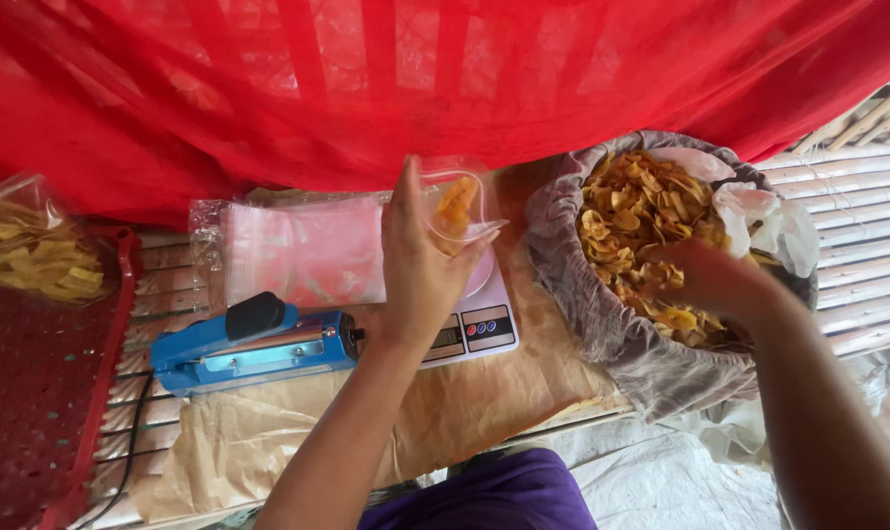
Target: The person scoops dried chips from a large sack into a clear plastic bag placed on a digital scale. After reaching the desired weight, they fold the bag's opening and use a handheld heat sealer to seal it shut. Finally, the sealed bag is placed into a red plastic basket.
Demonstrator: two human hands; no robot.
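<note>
One big cloth-lined sack of yellow chips (651, 221) sits just right of the kitchen scale (479, 319), the right hand (705, 280) curled into them. Above the scale, the left hand (420, 260) pinches open a small clear bag (458, 204), barely filled; blue heat sealer (253, 348) left of the scale waits unused

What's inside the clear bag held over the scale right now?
A few yellow chips sit in the clear bag the left hand holds. The hand covers the bag's lower part.
</note>
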